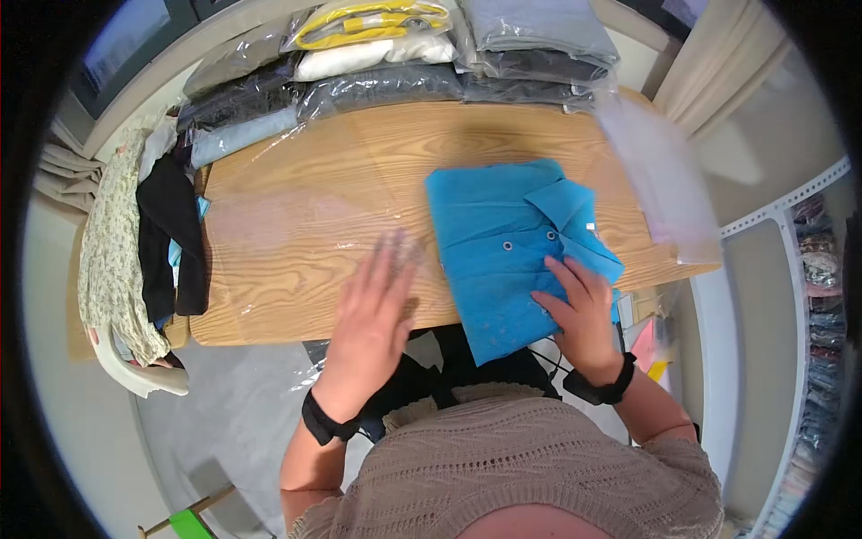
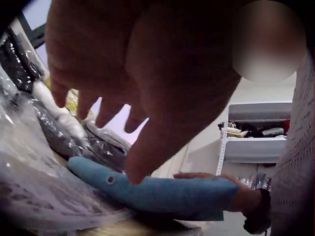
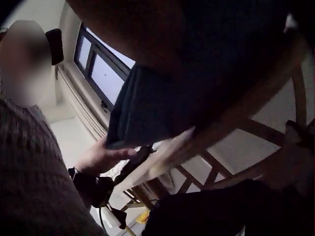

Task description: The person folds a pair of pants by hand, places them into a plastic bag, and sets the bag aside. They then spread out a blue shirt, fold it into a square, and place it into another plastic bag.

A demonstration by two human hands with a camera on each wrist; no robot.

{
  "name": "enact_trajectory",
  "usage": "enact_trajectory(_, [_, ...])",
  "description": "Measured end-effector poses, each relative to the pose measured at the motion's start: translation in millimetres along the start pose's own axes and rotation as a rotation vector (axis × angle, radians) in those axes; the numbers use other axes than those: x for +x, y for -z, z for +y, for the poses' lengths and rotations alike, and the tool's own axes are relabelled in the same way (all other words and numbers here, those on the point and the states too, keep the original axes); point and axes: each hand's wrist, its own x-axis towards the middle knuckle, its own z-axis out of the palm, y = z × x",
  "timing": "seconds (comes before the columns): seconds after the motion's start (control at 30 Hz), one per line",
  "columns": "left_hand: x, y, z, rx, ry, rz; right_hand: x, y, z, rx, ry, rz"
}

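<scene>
A folded blue collared shirt [image 1: 489,225] with round metal-rimmed snaps lies on the wooden table, its lower end sticking out past the front edge. My right hand [image 1: 584,314] rests on the shirt's right side, thumb and fingers spread on the fabric. To the left of the shirt, a clear plastic bag [image 1: 296,202] is spread flat on the wood. My left hand [image 1: 370,328] is held over the bag's near right part, palm down with fingers extended and nothing in it. In the left wrist view the shirt [image 2: 162,194] shows as a thick, flat bundle below my thumb.
Bagged folded garments [image 1: 377,90] are stacked along the table's back. Loose clothes, including a black garment [image 1: 166,238], hang over the left end. Another clear plastic sheet [image 1: 664,171] overhangs the right end. A white shelf rack [image 1: 790,269] stands at far right.
</scene>
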Motion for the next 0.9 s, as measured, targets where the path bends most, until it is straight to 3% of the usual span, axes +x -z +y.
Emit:
enact_trajectory(0.03, [9.2,-3.5,4.7,-0.006,0.003,0.003,8.1,8.5,0.7,-0.064,0.071,-0.009])
enact_trajectory(0.1, [22.4,-10.9,14.3,-0.030,-0.254,-0.121,17.5,20.3,3.2,-0.083,0.121,-0.069])
enact_trajectory(0.17, [28.5,-24.1,21.9,-0.043,-0.290,-0.129,23.7,23.8,10.7,-0.105,0.171,-0.123])
enact_trajectory(0.23, [30.3,-35.4,21.7,-0.054,-0.326,-0.138,26.9,24.7,23.8,0.126,0.168,-0.451])
enact_trajectory(0.27, [30.4,-40.2,20.5,-0.079,-0.300,-0.142,35.3,28.7,27.3,0.122,0.169,-0.450])
enact_trajectory(0.33, [31.8,-51.3,15.6,-0.108,-0.277,-0.149,56.2,38.8,34.6,0.226,0.154,-0.654])
enact_trajectory(0.43, [34.9,-61.2,9.9,-0.239,-0.260,0.002,88.3,33.8,54.6,0.273,0.232,-0.624])
enact_trajectory(0.47, [37.3,-61.3,10.4,-0.333,-0.131,-0.016,112.2,40.4,51.6,0.226,0.256,-0.759])
enact_trajectory(0.5, [40.1,-61.0,10.7,-0.425,-0.001,-0.034,128.8,38.5,51.1,0.223,0.260,-0.756])
enact_trajectory(0.53, [45.3,-57.7,12.0,-0.423,-0.002,-0.028,143.2,36.3,50.6,0.243,0.247,-0.810])
enact_trajectory(0.57, [52.4,-51.9,14.6,-0.468,0.115,-0.043,155.5,34.9,52.6,0.265,0.233,-0.864])
enact_trajectory(0.6, [58.3,-48.6,15.8,-0.515,0.234,-0.058,164.8,26.2,59.9,0.262,0.238,-0.863])
enact_trajectory(0.67, [65.8,-52.9,11.1,-0.526,0.247,0.020,175.9,-5.4,76.9,0.236,0.598,-0.596])
enact_trajectory(0.7, [67.7,-56.4,8.4,-0.536,0.259,0.095,182.3,-13.7,78.4,0.236,0.603,-0.597])
enact_trajectory(0.77, [68.7,-62.8,2.2,-0.490,0.244,0.110,192.7,-29.2,77.8,0.292,0.358,-0.902])
enact_trajectory(0.9, [66.6,-66.6,3.5,-0.428,0.212,0.159,198.5,-38.3,72.8,0.364,0.328,-1.017])
